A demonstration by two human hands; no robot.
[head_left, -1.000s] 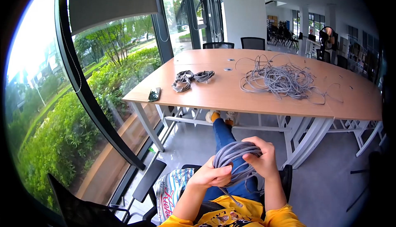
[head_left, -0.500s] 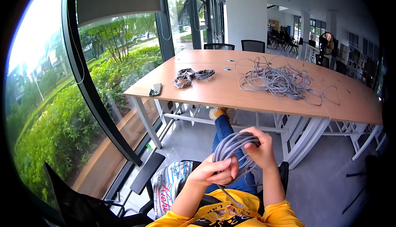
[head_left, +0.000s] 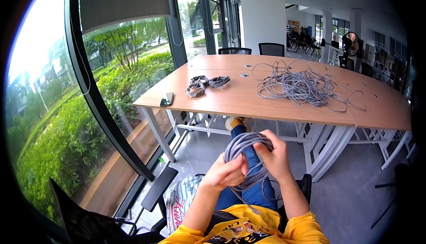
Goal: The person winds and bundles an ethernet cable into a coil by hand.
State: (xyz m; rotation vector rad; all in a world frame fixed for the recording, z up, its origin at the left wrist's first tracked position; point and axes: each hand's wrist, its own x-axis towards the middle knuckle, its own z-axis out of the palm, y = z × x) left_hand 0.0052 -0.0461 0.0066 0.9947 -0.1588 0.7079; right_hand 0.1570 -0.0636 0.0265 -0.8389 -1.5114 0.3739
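Observation:
A grey cable [head_left: 243, 145], wound into a round coil, is held up above my lap between both hands. My left hand [head_left: 227, 172] wraps its fingers around the coil's left side. On the upper right side, my right hand [head_left: 272, 154] grips the loops with the thumb pressed on them. A cable end with a plug [head_left: 254, 210] hangs below the coil, in front of the yellow shirt. Another loose strand droops near my right wrist.
The wooden table [head_left: 177, 78] ahead carries a big tangle of grey cable [head_left: 297, 86], small wound bundles [head_left: 197, 85] and a phone [head_left: 167, 99]. Chair armrests [head_left: 159, 188] and a printed bag [head_left: 179, 202] are beside me. Windows line the left.
Both hands and the coil have risen slightly and shifted a little left. The hold on the coil stays closed on both sides.

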